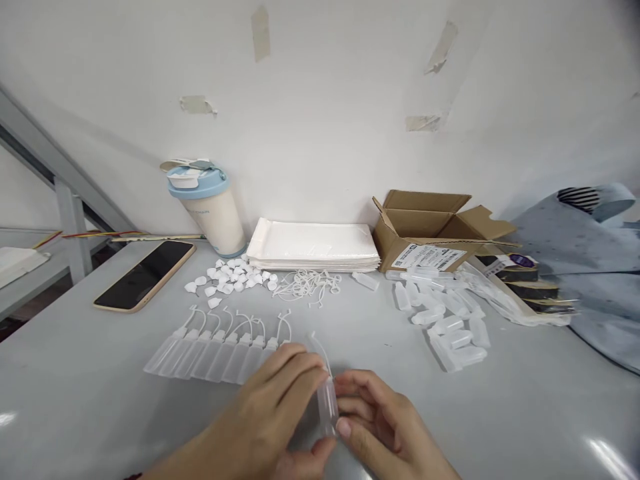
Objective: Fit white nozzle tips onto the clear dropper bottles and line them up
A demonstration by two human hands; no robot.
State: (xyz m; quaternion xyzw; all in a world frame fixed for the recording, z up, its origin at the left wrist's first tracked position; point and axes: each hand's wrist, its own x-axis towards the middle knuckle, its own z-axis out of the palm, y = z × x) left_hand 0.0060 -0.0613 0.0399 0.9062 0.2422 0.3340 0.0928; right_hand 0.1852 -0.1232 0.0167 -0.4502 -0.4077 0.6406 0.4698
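A small translucent plastic bottle (327,407) stands nearly upright between my two hands, a thin white cord loop rising from its top. The fingers of my left hand (270,400) close on its upper end, with the thumb near its base. On the other side, my right hand (387,423) grips the bottle between thumb and curled fingers. Left of it lies a row of several similar bottles (210,357) with white caps and cord loops, partly covered by my left hand. Loose white caps (235,275) and a tangle of white cords (307,285) lie farther back.
Uncapped bottles (455,327) are heaped at the right, before an open cardboard box (425,230). White padded envelopes (315,243) are stacked against the wall. A tumbler (210,210) and phone (145,277) stand and lie at the left. Pale blue fabric (590,267) edges the right.
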